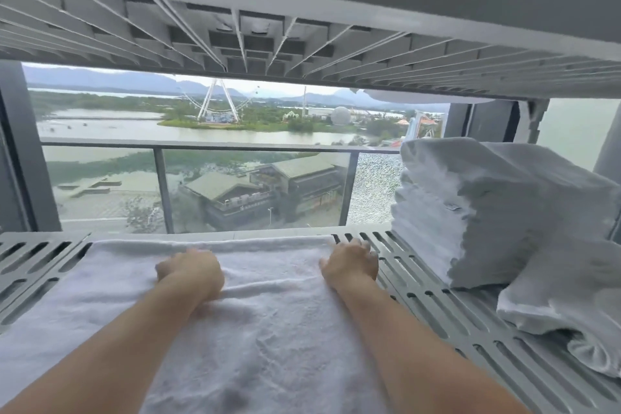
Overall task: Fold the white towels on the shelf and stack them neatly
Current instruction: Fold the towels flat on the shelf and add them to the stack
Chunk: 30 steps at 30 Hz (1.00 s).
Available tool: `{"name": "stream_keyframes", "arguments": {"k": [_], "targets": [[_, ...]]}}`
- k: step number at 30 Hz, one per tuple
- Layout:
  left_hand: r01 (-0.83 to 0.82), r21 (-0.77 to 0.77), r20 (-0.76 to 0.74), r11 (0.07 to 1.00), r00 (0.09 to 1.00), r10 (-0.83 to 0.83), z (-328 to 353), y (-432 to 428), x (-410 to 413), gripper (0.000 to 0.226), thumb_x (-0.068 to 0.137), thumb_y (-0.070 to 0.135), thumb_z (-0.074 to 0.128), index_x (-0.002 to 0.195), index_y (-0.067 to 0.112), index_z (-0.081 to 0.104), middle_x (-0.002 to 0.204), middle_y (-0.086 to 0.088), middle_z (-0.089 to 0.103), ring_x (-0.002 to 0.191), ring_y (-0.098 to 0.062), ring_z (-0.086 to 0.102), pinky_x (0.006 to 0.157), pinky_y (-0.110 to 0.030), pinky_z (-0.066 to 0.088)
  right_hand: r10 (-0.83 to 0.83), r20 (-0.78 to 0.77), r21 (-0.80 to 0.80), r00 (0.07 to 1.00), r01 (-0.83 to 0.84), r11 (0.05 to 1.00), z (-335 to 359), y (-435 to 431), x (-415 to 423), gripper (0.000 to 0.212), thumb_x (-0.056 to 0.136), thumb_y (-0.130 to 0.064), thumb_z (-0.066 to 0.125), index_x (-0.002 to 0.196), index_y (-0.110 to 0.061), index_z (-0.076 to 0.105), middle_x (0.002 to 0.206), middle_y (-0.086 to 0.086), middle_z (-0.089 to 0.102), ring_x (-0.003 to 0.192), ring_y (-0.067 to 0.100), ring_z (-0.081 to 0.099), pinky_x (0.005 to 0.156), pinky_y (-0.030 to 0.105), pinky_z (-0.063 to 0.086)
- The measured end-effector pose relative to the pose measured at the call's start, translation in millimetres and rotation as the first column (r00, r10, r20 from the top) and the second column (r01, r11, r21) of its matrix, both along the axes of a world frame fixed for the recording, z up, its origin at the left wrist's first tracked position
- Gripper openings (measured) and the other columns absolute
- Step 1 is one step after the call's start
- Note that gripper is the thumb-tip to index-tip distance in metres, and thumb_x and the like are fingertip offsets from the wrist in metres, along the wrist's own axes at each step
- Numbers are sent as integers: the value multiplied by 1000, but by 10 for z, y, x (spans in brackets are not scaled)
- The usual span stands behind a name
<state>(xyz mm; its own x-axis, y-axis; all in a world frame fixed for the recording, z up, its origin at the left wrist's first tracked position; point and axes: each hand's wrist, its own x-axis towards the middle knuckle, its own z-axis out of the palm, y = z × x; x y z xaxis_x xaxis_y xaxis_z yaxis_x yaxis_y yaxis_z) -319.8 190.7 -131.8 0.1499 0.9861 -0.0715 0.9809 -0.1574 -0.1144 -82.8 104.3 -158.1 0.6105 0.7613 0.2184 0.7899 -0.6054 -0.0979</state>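
My left hand (193, 270) rests knuckles-up on the white towel (255, 323) near its far edge, fingers curled under; whether this grip clamps any cloth I cannot tell, because the fingertips are hidden beneath the hand. My right hand (351, 265) sits at the far right corner of the same towel, fingers bent down over the corner where the cloth meets the slats; whether this grip is closed on the cloth I also cannot tell. Both forearms lie across the towel, which is spread flat on the grey slotted shelf (447, 316) and covers its left and middle portion, reaching from the near edge to just short of the far rim. To the right, a stack of folded towels (477, 212) stands on the shelf, well apart from my right hand, its folded edges facing left. A loose towel (568, 306) lies crumpled in front of the stack, touching its base. An upper shelf (302, 44) with a ribbed underside spans overhead. Beyond the shelf, a glass balcony railing (201, 148) crosses the view, with water and buildings behind it.
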Motion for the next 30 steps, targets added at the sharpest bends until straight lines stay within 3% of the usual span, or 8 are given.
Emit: {"name": "stream_keyframes", "arguments": {"k": [3, 7, 10, 14, 21, 25, 28, 30], "targets": [[245, 141, 116, 959, 958, -262, -89, -41, 307, 48, 100, 41, 35, 140, 19, 48, 143, -7, 46, 130, -27, 48, 106, -44, 40, 32, -42, -23, 999, -33, 999, -37, 90, 186, 69, 90, -65, 47, 132, -11, 57, 138, 13, 50, 130, 31, 42, 107, 43, 34], [343, 84, 357, 935, 866, -350, -181, -111, 849, 56, 101, 50, 36, 149, 21, 41, 156, -6, 39, 143, -25, 36, 116, -43, 31, 206, -124, 117, 971, -192, 974, -22, 147, 215, 33, 91, -43, 56, 112, -20, 65, 121, 8, 61, 120, 29, 51, 101, 40, 40], [352, 95, 329, 931, 872, -363, -360, -171, 1056, 58, 100, 55, 31, 150, 26, 38, 163, -6, 27, 150, -23, 22, 122, -47, 17, 297, -226, 245, 928, -242, 939, 19, 162, 247, 18, 89, -29, 54, 98, -19, 65, 106, 7, 67, 108, 30, 59, 92, 36, 45], [332, 93, 346, 939, 873, -343, -454, -181, 1030, 64, 98, 60, 26, 155, 33, 26, 168, -4, 10, 154, -21, 6, 123, -51, 2, 350, -482, 415, 803, -143, 899, 93, 262, 328, 30, 92, -26, 54, 111, -5, 64, 109, 13, 67, 107, 32, 62, 87, 33, 46], [288, 80, 339, 954, 892, -298, -469, -145, 1043, 66, 97, 59, 26, 157, 34, 21, 168, -1, 7, 155, -20, 5, 123, -52, 0, 204, -835, 158, 511, -133, 978, 252, 132, 267, 34, 75, -22, 84, 92, -6, 60, 79, 10, 57, 65, 21, 56, 50, 23, 44], [285, 104, 361, 953, 882, -303, -478, -139, 1031, 63, 98, 56, 26, 155, 33, 28, 167, -2, 14, 154, -21, 11, 123, -52, 3, 371, -830, 372, 416, -81, 925, 318, 14, 237, 26, 77, -4, 80, 99, -3, 66, 74, 7, 59, 42, 5, 56, 37, 15, 37], [281, 139, 400, 950, 862, -313, -488, -151, 1013, 60, 97, 54, 30, 150, 28, 38, 164, -5, 24, 152, -22, 18, 123, -52, 9, 490, -852, 483, 185, -83, 872, 304, -67, 254, 21, 83, -6, 75, 103, -4, 70, 81, 6, 67, 54, 8, 65, 45, 17, 46], [282, 142, 405, 949, 858, -316, -488, -156, 1004, 59, 96, 54, 33, 148, 27, 40, 163, -5, 27, 151, -22, 20, 122, -52, 10, 467, -868, 461, 168, -77, 884, 277, -69, 217, 14, 91, -25, 70, 100, -14, 71, 86, 3, 70, 68, 14, 66, 56, 23, 52]]}}
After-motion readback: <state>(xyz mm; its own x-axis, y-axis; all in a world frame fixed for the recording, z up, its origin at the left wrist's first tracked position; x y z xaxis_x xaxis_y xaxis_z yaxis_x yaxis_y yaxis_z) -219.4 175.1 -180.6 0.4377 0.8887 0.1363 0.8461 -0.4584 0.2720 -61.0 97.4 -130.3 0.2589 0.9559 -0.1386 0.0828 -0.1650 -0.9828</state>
